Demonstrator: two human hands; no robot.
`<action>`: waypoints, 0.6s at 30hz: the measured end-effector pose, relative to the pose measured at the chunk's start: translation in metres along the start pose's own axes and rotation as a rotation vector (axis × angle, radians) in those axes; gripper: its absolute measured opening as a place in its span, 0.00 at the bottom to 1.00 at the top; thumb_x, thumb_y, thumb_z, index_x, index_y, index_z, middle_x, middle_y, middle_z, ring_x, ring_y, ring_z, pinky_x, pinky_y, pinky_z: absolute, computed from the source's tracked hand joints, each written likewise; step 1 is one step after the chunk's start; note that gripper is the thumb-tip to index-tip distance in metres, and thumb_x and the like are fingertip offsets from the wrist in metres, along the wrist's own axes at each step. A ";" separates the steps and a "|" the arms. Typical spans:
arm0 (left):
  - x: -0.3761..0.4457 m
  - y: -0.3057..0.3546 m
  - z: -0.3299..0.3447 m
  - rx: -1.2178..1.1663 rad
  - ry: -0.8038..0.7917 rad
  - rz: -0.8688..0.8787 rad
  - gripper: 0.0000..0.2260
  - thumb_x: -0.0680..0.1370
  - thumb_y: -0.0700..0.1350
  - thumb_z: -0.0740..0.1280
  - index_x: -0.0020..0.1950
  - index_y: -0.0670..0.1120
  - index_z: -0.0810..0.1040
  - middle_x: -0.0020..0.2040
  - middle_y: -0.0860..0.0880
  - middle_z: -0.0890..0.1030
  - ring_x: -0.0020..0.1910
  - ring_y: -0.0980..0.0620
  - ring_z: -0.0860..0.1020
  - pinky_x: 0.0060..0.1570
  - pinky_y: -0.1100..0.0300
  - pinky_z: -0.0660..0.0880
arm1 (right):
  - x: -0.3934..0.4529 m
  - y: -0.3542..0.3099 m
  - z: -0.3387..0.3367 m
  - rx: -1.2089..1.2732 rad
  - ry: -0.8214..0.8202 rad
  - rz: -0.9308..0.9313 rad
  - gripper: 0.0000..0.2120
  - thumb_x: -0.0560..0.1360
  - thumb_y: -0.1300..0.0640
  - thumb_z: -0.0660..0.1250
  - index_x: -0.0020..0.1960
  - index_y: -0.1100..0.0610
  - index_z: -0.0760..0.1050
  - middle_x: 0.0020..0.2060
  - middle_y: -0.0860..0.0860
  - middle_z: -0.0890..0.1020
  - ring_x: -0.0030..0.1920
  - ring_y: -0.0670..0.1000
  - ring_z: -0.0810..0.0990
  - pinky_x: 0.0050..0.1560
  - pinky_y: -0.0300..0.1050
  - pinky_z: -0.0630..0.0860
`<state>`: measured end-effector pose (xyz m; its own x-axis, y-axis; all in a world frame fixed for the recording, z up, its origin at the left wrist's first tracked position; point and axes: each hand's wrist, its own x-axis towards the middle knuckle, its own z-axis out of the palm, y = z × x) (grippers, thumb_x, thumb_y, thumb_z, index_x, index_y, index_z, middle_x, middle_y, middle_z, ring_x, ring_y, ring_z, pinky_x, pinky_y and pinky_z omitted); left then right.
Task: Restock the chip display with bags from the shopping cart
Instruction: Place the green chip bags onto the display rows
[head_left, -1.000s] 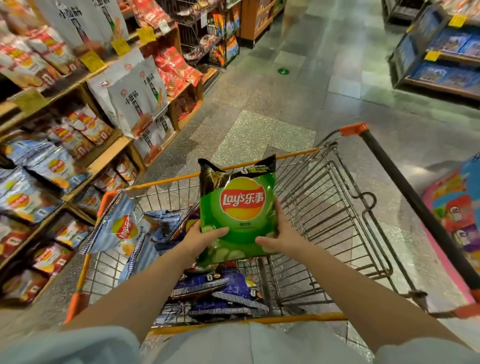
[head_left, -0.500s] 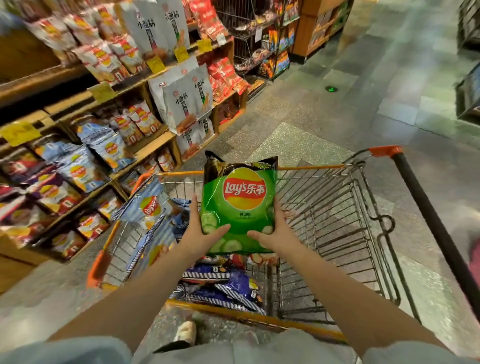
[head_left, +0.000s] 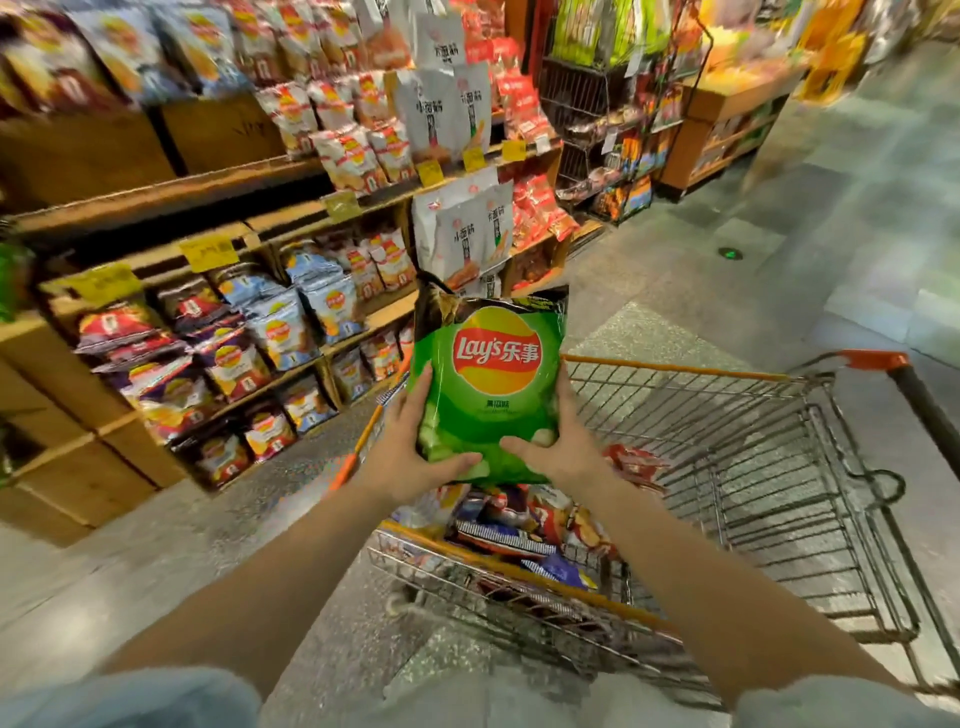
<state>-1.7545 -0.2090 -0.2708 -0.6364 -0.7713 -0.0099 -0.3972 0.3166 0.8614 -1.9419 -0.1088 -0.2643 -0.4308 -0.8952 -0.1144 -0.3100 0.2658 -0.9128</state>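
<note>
a: obs, head view. landmark = the shopping cart (head_left: 727, 467). what can't i read?

b: the shelves of the chip display (head_left: 234, 322) left of the cart are smeared with blur. i see bag shapes and yellow price tags (head_left: 209, 253), no legible print on them. the cart's near end is partly hidden behind both forearms, and its black push bar (head_left: 930, 410) runs out of frame at the right edge. the loose bags in the cart (head_left: 519, 525) are a jumble; i can't count them or name flavours.

a: and the task item?

b: green lay's bag (head_left: 485, 384), upright, logo facing me, held above the cart's left end, clear of the pile below it. its top corners are dark and crumpled. its bottom edge is covered by thumbs.

a: hand pose?

b: left hand (head_left: 402, 452) grips the bag's lower left side, thumb across the front, fingers behind and out of sight apart from one along the edge. right hand (head_left: 561, 441) grips the lower right side the same way, thumb on the front. both arms are extended forward over the cart's near rail. pale sleeves (head_left: 130, 696) are cut off at the bottom edge.
</note>
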 end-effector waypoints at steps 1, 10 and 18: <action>-0.008 -0.003 -0.016 0.004 0.011 -0.006 0.47 0.63 0.69 0.74 0.65 0.78 0.39 0.78 0.51 0.48 0.77 0.49 0.53 0.73 0.47 0.58 | -0.002 -0.011 0.013 0.010 -0.014 -0.018 0.56 0.66 0.49 0.77 0.73 0.32 0.35 0.66 0.36 0.59 0.71 0.44 0.60 0.73 0.50 0.59; -0.107 -0.050 -0.150 0.079 0.259 -0.050 0.45 0.66 0.61 0.73 0.67 0.74 0.42 0.79 0.49 0.48 0.77 0.50 0.49 0.72 0.47 0.57 | -0.014 -0.089 0.163 -0.179 -0.151 -0.292 0.50 0.62 0.30 0.68 0.68 0.25 0.33 0.78 0.44 0.46 0.77 0.49 0.50 0.74 0.58 0.57; -0.198 -0.118 -0.235 0.077 0.549 -0.151 0.46 0.64 0.59 0.75 0.66 0.74 0.42 0.79 0.52 0.45 0.75 0.56 0.52 0.69 0.59 0.59 | -0.018 -0.139 0.302 -0.263 -0.390 -0.481 0.49 0.71 0.44 0.71 0.65 0.31 0.30 0.77 0.47 0.35 0.72 0.40 0.39 0.70 0.43 0.49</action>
<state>-1.4265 -0.2231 -0.2514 -0.1401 -0.9783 0.1528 -0.5170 0.2039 0.8314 -1.6352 -0.2372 -0.2538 0.1290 -0.9862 0.1033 -0.6080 -0.1610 -0.7775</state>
